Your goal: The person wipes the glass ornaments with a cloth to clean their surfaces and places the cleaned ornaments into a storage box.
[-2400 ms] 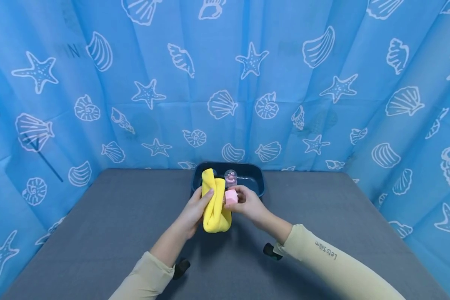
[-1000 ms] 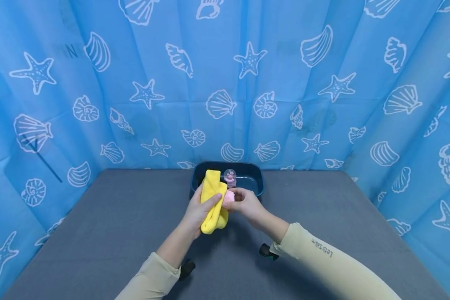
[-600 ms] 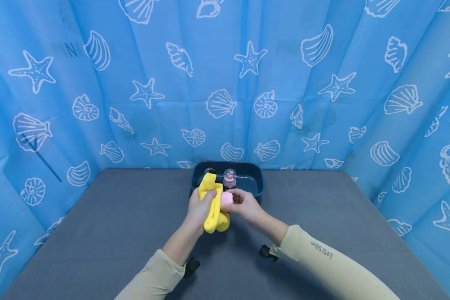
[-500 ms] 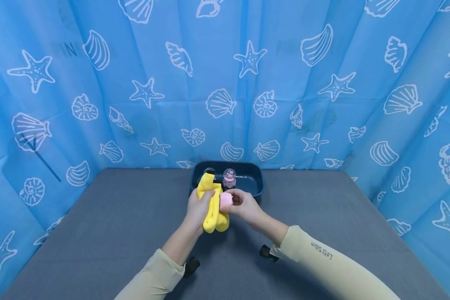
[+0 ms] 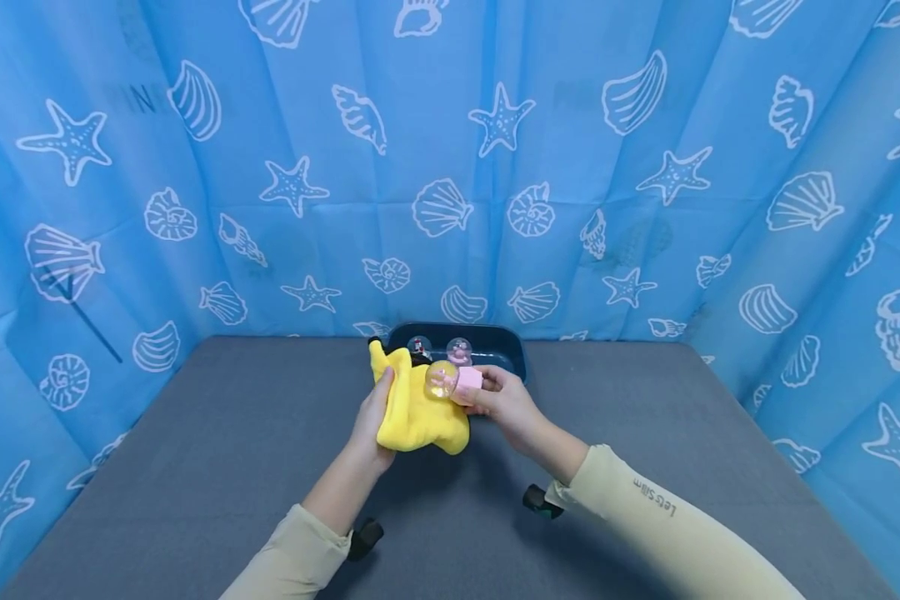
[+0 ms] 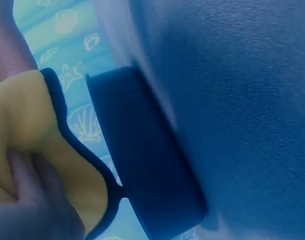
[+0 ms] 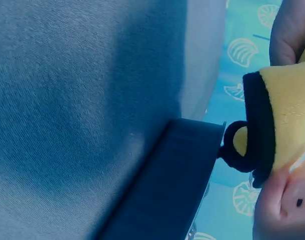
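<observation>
My right hand pinches the pink base of a small snow globe, its clear dome pointing left over a yellow cloth. The dome overlaps the cloth in the head view. My left hand grips the cloth from its left side, thumb on top. In the left wrist view, fingers press into folds of the cloth, which has dark trim. A dark hanging loop shows at its edge in the right wrist view, where part of the pink globe appears at the lower right.
Behind the hands a dark blue bin stands on the grey table, against a blue shell-print curtain. Another pink snow globe and a globe with a dark and red figure are in the bin.
The cloth, wrapped over the dome earlier, has come away to the left and opened out with my left hand. The globe's dome now shows; my right hand has shifted slightly up and right.
</observation>
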### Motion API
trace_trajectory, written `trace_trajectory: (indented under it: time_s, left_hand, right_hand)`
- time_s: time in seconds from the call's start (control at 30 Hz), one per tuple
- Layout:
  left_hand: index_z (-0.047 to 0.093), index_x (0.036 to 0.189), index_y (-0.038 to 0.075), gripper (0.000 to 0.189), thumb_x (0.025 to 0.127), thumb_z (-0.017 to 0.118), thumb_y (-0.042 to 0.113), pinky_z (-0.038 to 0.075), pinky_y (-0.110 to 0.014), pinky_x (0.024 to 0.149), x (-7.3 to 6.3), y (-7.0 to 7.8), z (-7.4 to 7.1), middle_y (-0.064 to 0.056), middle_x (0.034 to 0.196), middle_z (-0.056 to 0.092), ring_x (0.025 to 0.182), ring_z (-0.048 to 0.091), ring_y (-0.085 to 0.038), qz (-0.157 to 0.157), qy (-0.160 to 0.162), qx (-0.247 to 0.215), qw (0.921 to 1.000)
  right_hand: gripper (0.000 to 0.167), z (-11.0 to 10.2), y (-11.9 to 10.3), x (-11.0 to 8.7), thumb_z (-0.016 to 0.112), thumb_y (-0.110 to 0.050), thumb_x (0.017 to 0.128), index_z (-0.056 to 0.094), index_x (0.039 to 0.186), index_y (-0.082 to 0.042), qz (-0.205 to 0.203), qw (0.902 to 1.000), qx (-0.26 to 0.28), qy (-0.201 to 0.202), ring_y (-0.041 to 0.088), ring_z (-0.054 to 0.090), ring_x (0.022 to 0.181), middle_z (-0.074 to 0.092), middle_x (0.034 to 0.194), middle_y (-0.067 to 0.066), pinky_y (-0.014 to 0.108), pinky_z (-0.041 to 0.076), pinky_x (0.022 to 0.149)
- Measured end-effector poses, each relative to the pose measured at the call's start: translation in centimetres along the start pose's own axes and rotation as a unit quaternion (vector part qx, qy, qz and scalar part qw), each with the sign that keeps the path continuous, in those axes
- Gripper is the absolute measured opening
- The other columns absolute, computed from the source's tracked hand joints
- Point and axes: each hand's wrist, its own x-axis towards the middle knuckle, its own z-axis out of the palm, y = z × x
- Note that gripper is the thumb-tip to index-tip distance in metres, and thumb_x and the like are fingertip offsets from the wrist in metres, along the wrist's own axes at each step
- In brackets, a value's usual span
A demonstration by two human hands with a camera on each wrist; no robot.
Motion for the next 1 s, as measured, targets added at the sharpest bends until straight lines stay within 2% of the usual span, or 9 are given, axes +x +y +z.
trace_trajectory:
  time_s: [0.07, 0.17, 0.27, 0.43, 0.6, 0.67, 0.73, 0.9, 1.0]
  left_hand:
    - [0.036, 0.146, 0.004, 0.068, 0.1, 0.04, 0.054, 0.05, -0.019, 0.078, -0.3, 0.1, 0.0, 0.004, 0.106, 0.063, 0.091, 0.062, -0.004, -0.006, -0.034, 0.005, 0.9994]
    - [0.036, 0.145, 0.005, 0.067, 0.1, 0.04, 0.054, 0.051, -0.02, 0.078, -0.3, -0.1, 0.2, 0.003, 0.106, 0.064, 0.09, 0.063, -0.005, -0.013, -0.081, 0.026, 0.9963]
    - [0.036, 0.141, 0.004, 0.059, 0.101, 0.044, 0.047, 0.052, -0.021, 0.078, 0.0, -0.5, 0.5, -0.001, 0.107, 0.062, 0.089, 0.064, -0.006, -0.01, -0.097, 0.035, 0.9946]
    - [0.036, 0.135, -0.001, 0.049, 0.102, 0.051, 0.031, 0.054, -0.026, 0.078, 0.2, -1.1, 0.7, -0.008, 0.107, 0.057, 0.089, 0.064, -0.01, -0.009, -0.065, 0.019, 0.9976]
    - [0.035, 0.138, -0.004, 0.047, 0.1, 0.055, 0.018, 0.055, -0.034, 0.082, -0.1, -1.2, 0.8, -0.015, 0.116, 0.055, 0.097, 0.062, -0.018, -0.014, -0.016, 0.021, 0.9996]
    - [0.035, 0.139, -0.004, 0.048, 0.1, 0.056, 0.016, 0.055, -0.034, 0.082, -0.3, -1.2, 0.9, -0.015, 0.118, 0.055, 0.097, 0.062, -0.019, -0.018, -0.008, 0.017, 0.9997]
    - [0.035, 0.14, -0.003, 0.05, 0.1, 0.055, 0.019, 0.055, -0.031, 0.08, -0.3, -1.0, 0.9, -0.012, 0.115, 0.057, 0.094, 0.063, -0.015, -0.024, -0.012, 0.0, 0.9996]
    - [0.036, 0.145, 0.001, 0.058, 0.102, 0.048, 0.038, 0.05, -0.018, 0.075, -0.5, -0.3, 0.4, 0.004, 0.1, 0.063, 0.087, 0.062, -0.003, -0.026, -0.047, -0.047, 0.9975]
    - [0.037, 0.146, 0.003, 0.061, 0.102, 0.046, 0.044, 0.049, -0.017, 0.077, -0.6, -0.1, 0.2, 0.007, 0.099, 0.065, 0.088, 0.062, -0.001, -0.026, -0.053, -0.046, 0.9972]
  right_hand:
    - [0.04, 0.0, -0.1, 0.2, 0.064, -0.003, 0.091, 0.05, 0.126, 0.009, -0.003, 0.9997, -0.014, 0.02, 0.016, 0.06, 0.088, 0.065, 0.105, 0.012, 0.031, 0.053, 0.083]
    - [0.043, 0.1, -0.2, 0.3, 0.067, -0.003, 0.089, 0.052, 0.128, 0.005, -0.017, 0.9969, -0.068, 0.035, 0.021, 0.058, 0.096, 0.062, 0.114, 0.016, 0.033, 0.052, 0.086]
    - [0.044, 0.4, -0.1, 0.3, 0.069, -0.001, 0.088, 0.052, 0.129, 0.003, -0.041, 0.9921, -0.115, 0.032, 0.026, 0.057, 0.099, 0.06, 0.118, 0.018, 0.036, 0.052, 0.087]
    - [0.043, 0.5, 0.5, 0.1, 0.069, 0.002, 0.087, 0.053, 0.127, 0.003, -0.063, 0.9892, -0.131, 0.022, 0.024, 0.057, 0.094, 0.06, 0.116, 0.017, 0.033, 0.053, 0.083]
    - [0.043, 0.0, 1.1, 0.2, 0.07, 0.003, 0.086, 0.053, 0.126, 0.002, -0.071, 0.9862, -0.147, 0.029, 0.025, 0.056, 0.094, 0.06, 0.114, 0.016, 0.034, 0.053, 0.083]
    - [0.045, -0.2, 1.1, 0.3, 0.071, 0.002, 0.086, 0.053, 0.127, 0.002, -0.069, 0.9851, -0.154, 0.035, 0.025, 0.056, 0.095, 0.059, 0.114, 0.015, 0.035, 0.052, 0.084]
    - [0.046, -0.4, 1.0, 0.3, 0.072, 0.0, 0.086, 0.053, 0.128, 0.001, -0.06, 0.9855, -0.152, 0.046, 0.026, 0.055, 0.097, 0.059, 0.116, 0.014, 0.036, 0.052, 0.085]
    - [0.047, -0.8, 0.5, 0.3, 0.071, -0.001, 0.087, 0.052, 0.13, 0.0, -0.058, 0.9868, -0.138, 0.062, 0.028, 0.055, 0.101, 0.057, 0.121, 0.017, 0.035, 0.052, 0.086]
    - [0.048, -0.8, 0.3, 0.4, 0.072, -0.001, 0.086, 0.052, 0.13, 0.0, -0.067, 0.9854, -0.142, 0.066, 0.028, 0.055, 0.101, 0.057, 0.122, 0.017, 0.033, 0.051, 0.085]
